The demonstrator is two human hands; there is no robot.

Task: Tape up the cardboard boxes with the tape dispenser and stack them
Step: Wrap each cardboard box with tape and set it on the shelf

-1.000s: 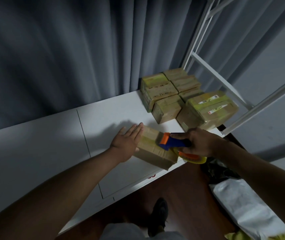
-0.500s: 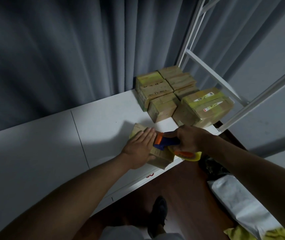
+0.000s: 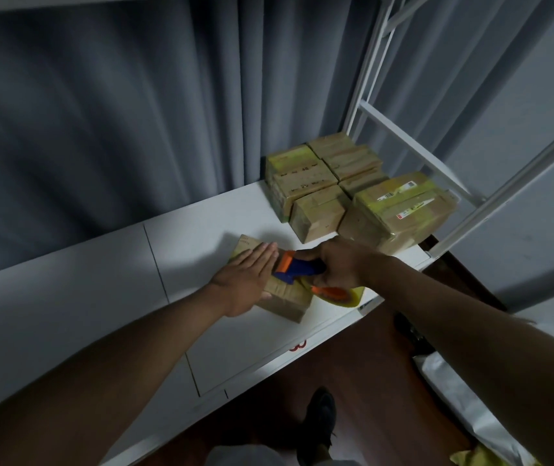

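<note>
Cardboard boxes sit in two places on the white worktop, which runs from the lower left up toward a grey curtain hanging behind it. A white metal frame rises at the worktop's far right end, and dark reddish floor shows below the near edge, with a dark shoe on it and a pale plastic bag at the lower right.

At the far right of the worktop, the stacked boxes form a tight cluster, wrapped in yellowish tape, the pieces touching one another. Just beside them on the right lies a larger taped box carrying printed labels.

Nearer the front edge, apart from that cluster, lies the single box being worked on. The left hand rests flat on its top, fingers straight and together, pressing it down. The right hand has its grip wrapped round the handle of the tape dispenser, fingers curled closed on it. The dispenser's blue body and orange front rest on the box top, just beside the left fingertips, and its yellowish tape roll hangs past the box's right end, over the worktop's edge.
</note>
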